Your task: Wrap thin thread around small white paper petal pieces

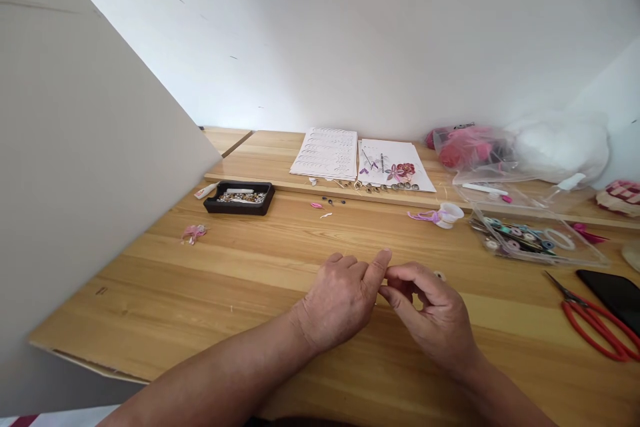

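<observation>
Both hands meet over the front middle of the wooden table (pixel 240 307). My left hand (pixel 343 297) is curled with its back to me and its thumb pointing up and away; whatever its fingers close on is hidden. Thumb and index finger of my right hand (pixel 433 317) come together in a pinch right beside the left thumb. Anything between those fingertips is too small to make out. Just beyond the right hand lies a small pale ring-like piece (pixel 440 275). Farther off are a pink leaf-shaped piece (pixel 317 205) and a white scrap (pixel 326 215).
Red-handled scissors (pixel 590 320) and a black phone (pixel 613 297) lie at right, near a clear box (pixel 595 257) of thread spools. A black tray (pixel 240 208) holds beads at left. Behind stand paper sheets (pixel 325 153), a white cup (pixel 451 215) and a pink yarn bag (pixel 465 150).
</observation>
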Motion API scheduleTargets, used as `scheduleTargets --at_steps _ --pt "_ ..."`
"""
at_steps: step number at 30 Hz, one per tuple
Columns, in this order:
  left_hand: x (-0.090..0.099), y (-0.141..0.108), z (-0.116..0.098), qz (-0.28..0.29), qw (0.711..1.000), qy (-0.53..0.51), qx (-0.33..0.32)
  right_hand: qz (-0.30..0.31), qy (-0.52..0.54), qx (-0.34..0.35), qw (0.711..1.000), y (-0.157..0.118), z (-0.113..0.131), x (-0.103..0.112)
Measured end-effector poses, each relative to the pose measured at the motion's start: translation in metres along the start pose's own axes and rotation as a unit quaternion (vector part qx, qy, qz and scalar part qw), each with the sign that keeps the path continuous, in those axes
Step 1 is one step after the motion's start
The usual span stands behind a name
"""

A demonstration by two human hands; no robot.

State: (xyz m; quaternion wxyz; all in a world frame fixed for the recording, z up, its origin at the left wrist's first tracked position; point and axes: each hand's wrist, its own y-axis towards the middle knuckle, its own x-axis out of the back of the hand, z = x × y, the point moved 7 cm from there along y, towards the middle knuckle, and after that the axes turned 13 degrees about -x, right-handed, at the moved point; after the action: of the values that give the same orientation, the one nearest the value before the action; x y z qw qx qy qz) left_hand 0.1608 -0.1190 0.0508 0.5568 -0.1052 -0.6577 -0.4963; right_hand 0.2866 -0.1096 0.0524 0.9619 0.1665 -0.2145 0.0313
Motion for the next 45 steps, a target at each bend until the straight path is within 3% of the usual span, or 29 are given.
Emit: scheduleTargets --at_steps 7,14,22,27,39,45 --pt "-0.001 0.001 0.002 0.012 1.000 -0.026 -0.001 0.023 -0.015 0.052 0.998 -0.005 0.010 -0.002" --pt "0.012 0.003 0.013 -0.075 0.989 -0.118 0.049 0.007 0.067 -0.078 0.995 0.000 -0.012 0.002" --pt "0.020 0.000 0.014 -0.185 0.935 -0.298 0.045 0.009 0.178 -0.151 0.972 0.008 -0.021 0.002" --pt "0.023 0.002 0.012 -0.181 0.946 -0.267 0.016 0.002 0.201 -0.158 0.967 0.009 -0.020 0.004" --pt "0.021 0.003 0.016 -0.176 0.961 -0.212 0.033 0.004 0.157 -0.156 0.975 0.006 -0.024 0.003" --pt "0.021 0.002 0.016 -0.171 0.960 -0.216 0.046 -0.005 0.122 -0.115 0.986 0.003 -0.022 0.003"
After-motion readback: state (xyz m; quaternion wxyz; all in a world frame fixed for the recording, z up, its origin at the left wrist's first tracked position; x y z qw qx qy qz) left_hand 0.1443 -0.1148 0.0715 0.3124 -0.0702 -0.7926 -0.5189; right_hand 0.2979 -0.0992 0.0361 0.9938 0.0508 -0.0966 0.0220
